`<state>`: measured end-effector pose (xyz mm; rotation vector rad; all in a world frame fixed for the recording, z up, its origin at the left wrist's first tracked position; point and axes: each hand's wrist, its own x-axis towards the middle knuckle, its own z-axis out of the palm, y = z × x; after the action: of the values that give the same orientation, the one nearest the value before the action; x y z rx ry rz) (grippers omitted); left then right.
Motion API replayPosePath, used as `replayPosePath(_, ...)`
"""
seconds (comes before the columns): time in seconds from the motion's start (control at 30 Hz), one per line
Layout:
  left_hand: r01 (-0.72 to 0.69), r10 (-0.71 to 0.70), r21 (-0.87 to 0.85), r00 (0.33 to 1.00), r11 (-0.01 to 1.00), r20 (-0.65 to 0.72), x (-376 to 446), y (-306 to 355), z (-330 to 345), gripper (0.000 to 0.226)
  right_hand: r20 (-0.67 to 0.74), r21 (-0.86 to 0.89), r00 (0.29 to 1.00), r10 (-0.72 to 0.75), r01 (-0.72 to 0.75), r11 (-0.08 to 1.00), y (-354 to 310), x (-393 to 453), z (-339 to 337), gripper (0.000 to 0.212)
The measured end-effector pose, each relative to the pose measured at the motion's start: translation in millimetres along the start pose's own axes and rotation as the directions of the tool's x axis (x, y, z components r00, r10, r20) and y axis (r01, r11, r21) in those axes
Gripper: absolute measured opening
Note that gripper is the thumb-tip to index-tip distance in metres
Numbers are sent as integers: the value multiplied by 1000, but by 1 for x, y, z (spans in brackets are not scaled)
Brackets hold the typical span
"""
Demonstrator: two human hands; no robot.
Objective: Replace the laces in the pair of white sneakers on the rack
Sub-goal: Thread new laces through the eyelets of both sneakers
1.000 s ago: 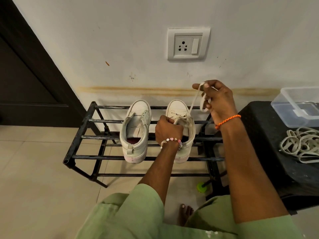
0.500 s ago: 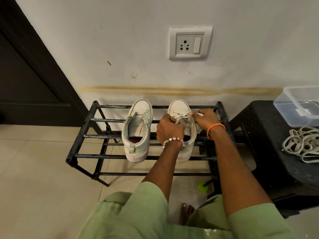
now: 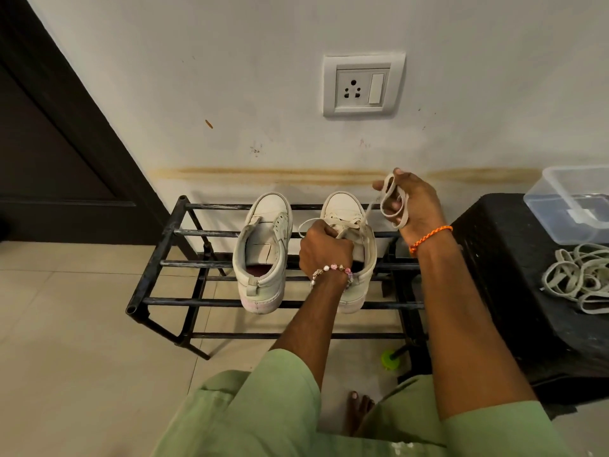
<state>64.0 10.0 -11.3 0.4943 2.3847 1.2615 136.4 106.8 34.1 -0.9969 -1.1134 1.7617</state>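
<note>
Our right hand (image 3: 407, 206) is up off the right sneaker (image 3: 354, 245) again, fingers wrapped round loops of lace (image 3: 393, 206), drawing more out. Our left hand (image 3: 324, 247) grips the tongue, pinning the shoe on the rack (image 3: 158, 245). Which eyelets are freed, probably the upper ones, we can't quite see. The left sneaker (image 3: 263, 252) sits beside it, laceless.

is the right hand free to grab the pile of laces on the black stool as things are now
Probably not right away. The right hand is holding loops of the lace that runs to the right sneaker. The pile of laces lies uncovered on the black stool beside that arm, so nothing blocks the way.
</note>
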Motion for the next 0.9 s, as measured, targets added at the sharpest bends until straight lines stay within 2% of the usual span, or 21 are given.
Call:
replayPosePath(0.03, -1, 1, -1, 1000, 1000, 1, 0, 0, 0, 13, -62, -153, 998, 5, -15, 988, 5, 2, -2, 22)
replayPosePath(0.07, -2, 2, -3, 1000, 1000, 3, -1, 0, 0, 13, -119, -389, 993, -12, -35, 921, 12, 6, -5, 19)
replayPosePath(0.1, -4, 4, -6, 1000, 1000, 3, -1, 0, 0, 12, -142, -603, 989, -30, -63, 795, 20, 8, -9, 20)
replayPosePath(0.13, -6, 6, -6, 1000, 1000, 1, -1, 0, 0, 12, -148, -731, 989, -23, -94, 676, 26, 10, -12, 30)
replayPosePath(0.17, -7, 7, -5, 1000, 1000, -1, -1, 0, 1, 12, -148, -780, 989, 30, -135, 611, 32, 11, -14, 44)
replayPosePath(0.2, -7, 7, -6, 1000, 1000, -4, -1, -1, 1, 12, -140, -788, 986, 92, -167, 593, 35, 11, -15, 54)
replayPosePath(0.23, -6, 6, -9, 1000, 1000, -5, -1, -1, 1, 12, -121, -786, 982, 142, -182, 591, 37, 11, -16, 56)
replayPosePath(0.37, 0, 0, -15, 1000, 1000, -4, 0, 0, 2, 15, -27, -787, 971, 237, -167, 594, 41, 13, -12, 35)
replayPosePath(0.43, -4, 4, -11, 1000, 1000, -6, 0, -1, 2, 14, -15, -695, 979, 204, -157, 702, 41, 15, -9, 35)
replayPosePath(0.53, -7, 7, 1, 1000, 1000, 3, 0, -1, 2, 13, 32, -341, 996, 82, -66, 938, 25, 15, -6, 34)
replayPosePath(0.6, -13, 13, 10, 1000, 1000, 3, 0, -2, 3, 13, 81, -44, 996, 48, -44, 998, 7, 12, -4, 30)
replayPosePath(0.63, -15, 15, 11, 1000, 1000, 1, 1, -2, 3, 12, 114, 26, 993, 37, -40, 999, -1, 9, -3, 30)
replayPosePath(0.73, -13, 13, 12, 1000, 1000, -1, 1, -2, 3, 12, 164, 51, 986, 32, -41, 998, -8, 3, -1, 31)
replayPosePath(0.8, -16, 16, 12, 1000, 1000, 4, 1, -2, 2, 12, 142, 69, 989, 45, -55, 996, -2, 3, -2, 33)
replayPosePath(0.87, -17, 17, 4, 1000, 1000, 8, 0, -1, 2, 13, 83, 6, 995, 55, -56, 998, 5, 6, -3, 35)
replayPosePath(0.9, -16, 16, 3, 1000, 1000, 7, 0, -1, 2, 14, 35, -87, 998, 54, -51, 995, 10, 8, -4, 33)
